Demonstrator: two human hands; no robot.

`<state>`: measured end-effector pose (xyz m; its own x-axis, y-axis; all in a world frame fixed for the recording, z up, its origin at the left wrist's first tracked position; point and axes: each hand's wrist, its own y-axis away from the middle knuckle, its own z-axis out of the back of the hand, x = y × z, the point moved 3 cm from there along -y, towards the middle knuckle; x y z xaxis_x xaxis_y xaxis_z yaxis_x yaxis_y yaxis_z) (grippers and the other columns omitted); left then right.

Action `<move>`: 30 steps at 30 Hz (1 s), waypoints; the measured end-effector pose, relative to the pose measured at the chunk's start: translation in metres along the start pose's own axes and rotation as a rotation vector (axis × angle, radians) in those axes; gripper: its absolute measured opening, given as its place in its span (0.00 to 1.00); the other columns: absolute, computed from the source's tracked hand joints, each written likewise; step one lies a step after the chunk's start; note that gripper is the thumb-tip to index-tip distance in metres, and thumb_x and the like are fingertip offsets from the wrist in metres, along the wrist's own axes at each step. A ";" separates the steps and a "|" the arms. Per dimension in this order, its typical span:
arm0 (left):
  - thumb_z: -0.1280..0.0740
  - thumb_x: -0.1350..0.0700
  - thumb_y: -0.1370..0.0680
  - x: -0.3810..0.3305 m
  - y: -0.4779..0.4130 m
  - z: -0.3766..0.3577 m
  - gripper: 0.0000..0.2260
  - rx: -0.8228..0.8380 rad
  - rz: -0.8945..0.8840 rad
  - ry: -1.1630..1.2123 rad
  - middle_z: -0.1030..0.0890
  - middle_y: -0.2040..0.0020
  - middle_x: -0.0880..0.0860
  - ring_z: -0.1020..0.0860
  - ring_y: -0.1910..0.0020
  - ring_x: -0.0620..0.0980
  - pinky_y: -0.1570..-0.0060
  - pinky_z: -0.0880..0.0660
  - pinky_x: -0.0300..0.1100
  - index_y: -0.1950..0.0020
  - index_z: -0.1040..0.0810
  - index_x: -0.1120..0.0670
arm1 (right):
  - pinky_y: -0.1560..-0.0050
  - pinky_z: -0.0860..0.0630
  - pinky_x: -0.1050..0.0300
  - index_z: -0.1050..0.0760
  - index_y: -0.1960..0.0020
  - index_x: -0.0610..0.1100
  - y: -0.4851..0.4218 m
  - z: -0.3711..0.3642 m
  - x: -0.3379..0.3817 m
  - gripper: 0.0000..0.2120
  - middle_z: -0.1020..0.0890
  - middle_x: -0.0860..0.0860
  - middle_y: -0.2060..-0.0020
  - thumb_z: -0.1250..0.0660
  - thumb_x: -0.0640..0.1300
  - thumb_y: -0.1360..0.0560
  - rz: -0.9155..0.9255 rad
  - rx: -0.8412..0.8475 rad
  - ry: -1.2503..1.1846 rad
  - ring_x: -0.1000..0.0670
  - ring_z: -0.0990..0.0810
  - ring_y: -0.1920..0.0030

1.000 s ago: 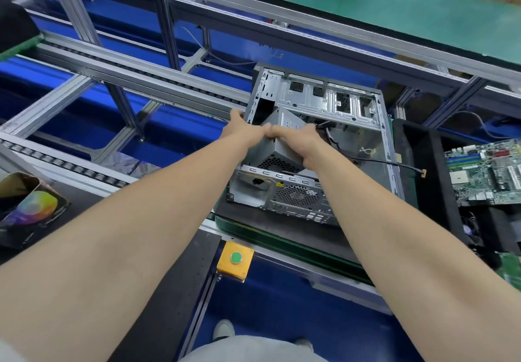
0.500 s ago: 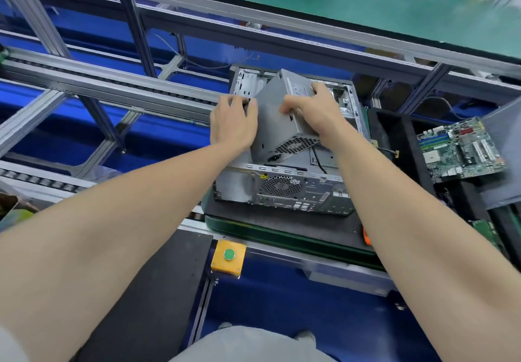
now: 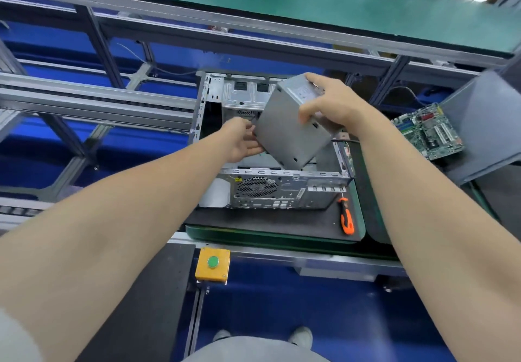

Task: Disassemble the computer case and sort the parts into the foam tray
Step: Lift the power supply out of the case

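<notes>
Head view: nearest, an orange-handled screwdriver (image 3: 346, 216) lies on the bench's black mat (image 3: 267, 220) beside the open silver steel computer case (image 3: 282, 189). The grey metal power-supply box (image 3: 290, 127) hangs above the cavity. It is tilted corner-down, probably to clear the frame, with its long axis steep and its labelled end pointing up and away. The left hand (image 3: 242, 143) steadies its lower edge, grip hidden. The right hand (image 3: 335, 105) grip clamps its top.

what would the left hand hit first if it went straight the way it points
The grey power supply box, gripped by the right hand; the left hand seems to touch its lower edge, or nearly.
</notes>
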<state>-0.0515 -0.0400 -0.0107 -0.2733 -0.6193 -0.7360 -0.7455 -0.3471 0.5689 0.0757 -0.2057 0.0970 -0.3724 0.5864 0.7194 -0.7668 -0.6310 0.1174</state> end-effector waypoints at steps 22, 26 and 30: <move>0.40 0.60 0.16 0.004 -0.045 0.011 0.08 -0.201 0.043 -0.458 0.17 0.67 0.59 0.16 0.71 0.55 0.56 0.17 0.49 0.38 0.28 0.59 | 0.29 0.37 0.57 0.39 0.18 0.66 -0.005 -0.012 -0.022 0.61 0.36 0.71 0.26 0.23 0.53 0.50 0.154 0.461 0.296 0.62 0.38 0.26; 0.43 0.63 0.17 -0.003 -0.040 0.018 0.13 -0.265 -0.081 -0.866 0.17 0.51 0.63 0.16 0.56 0.61 0.49 0.17 0.52 0.33 0.29 0.57 | 0.28 0.38 0.58 0.36 0.19 0.63 -0.009 -0.019 -0.020 0.59 0.36 0.67 0.22 0.23 0.54 0.50 0.182 0.471 0.279 0.62 0.38 0.24; 0.39 0.68 0.22 -0.012 -0.040 0.015 0.13 -0.213 -0.278 -1.007 0.18 0.65 0.47 0.22 0.62 0.47 0.68 0.27 0.35 0.59 0.22 0.54 | 0.27 0.36 0.55 0.34 0.19 0.61 -0.014 -0.027 -0.015 0.56 0.33 0.63 0.21 0.22 0.51 0.47 0.210 0.455 0.309 0.57 0.36 0.23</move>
<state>-0.0273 -0.0085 -0.0305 -0.5593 0.3345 -0.7585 -0.7640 -0.5630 0.3151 0.0781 -0.1923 0.0658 -0.6798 0.5027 0.5340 -0.3838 -0.8643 0.3251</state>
